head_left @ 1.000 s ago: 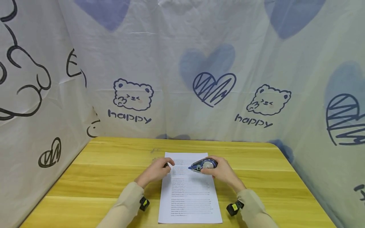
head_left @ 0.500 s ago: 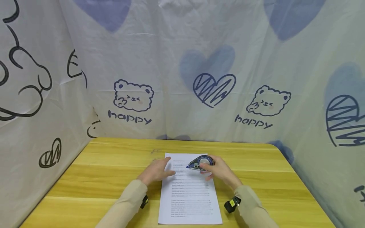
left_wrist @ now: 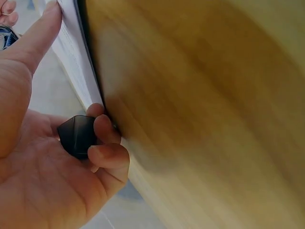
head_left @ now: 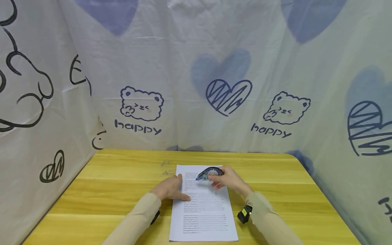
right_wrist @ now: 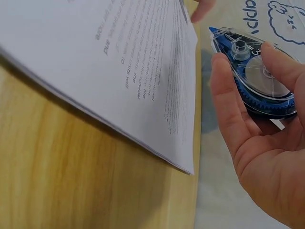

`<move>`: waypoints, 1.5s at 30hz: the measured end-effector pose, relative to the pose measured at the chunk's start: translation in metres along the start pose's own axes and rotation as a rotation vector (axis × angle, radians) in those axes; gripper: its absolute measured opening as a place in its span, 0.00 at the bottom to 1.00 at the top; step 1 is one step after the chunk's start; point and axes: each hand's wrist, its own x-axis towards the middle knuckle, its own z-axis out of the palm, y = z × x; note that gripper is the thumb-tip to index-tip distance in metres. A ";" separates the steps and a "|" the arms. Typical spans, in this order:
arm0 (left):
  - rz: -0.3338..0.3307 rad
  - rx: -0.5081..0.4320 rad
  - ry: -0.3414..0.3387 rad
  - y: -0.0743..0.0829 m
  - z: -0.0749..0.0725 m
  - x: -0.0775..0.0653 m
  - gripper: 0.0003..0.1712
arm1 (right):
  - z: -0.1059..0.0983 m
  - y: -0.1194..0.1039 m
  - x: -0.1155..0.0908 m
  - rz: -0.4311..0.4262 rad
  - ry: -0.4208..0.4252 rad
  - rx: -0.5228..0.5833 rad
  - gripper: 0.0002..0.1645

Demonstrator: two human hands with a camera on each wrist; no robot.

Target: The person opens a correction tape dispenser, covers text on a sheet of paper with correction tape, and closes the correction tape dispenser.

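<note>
My right hand (head_left: 228,179) grips a blue, clear-cased correction tape (head_left: 209,174) above the upper part of a printed sheet (head_left: 203,217). In the right wrist view the correction tape (right_wrist: 259,76) shows its white spool and blue gears, with its pointed blue tip clear of the paper. My left hand (head_left: 169,189) lies at the sheet's left edge, thumb stretched over the print. Seen from the left wrist, its curled fingers hold a small dark cap-like piece (left_wrist: 77,136) against the palm, while the thumb touches the paper (left_wrist: 76,43).
The sheet, which looks like a thin stack at its edge, lies on a yellow wood-grain table (head_left: 122,190). A white cloth (head_left: 183,68) with hearts and bear drawings hangs behind and at both sides.
The correction tape has moved left over the sheet with my right hand. My left hand has stretched out its thumb and come down onto the paper's left edge.
</note>
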 end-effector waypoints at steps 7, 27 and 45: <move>0.023 0.028 -0.010 0.002 -0.004 0.001 0.59 | 0.000 0.006 0.010 0.020 0.025 0.025 0.19; 0.030 0.041 -0.038 0.003 -0.002 0.001 0.60 | 0.005 0.010 0.035 0.066 0.118 -0.116 0.16; -0.023 -0.005 -0.080 0.002 -0.006 0.001 0.63 | 0.006 0.009 0.058 -0.009 0.068 -0.240 0.14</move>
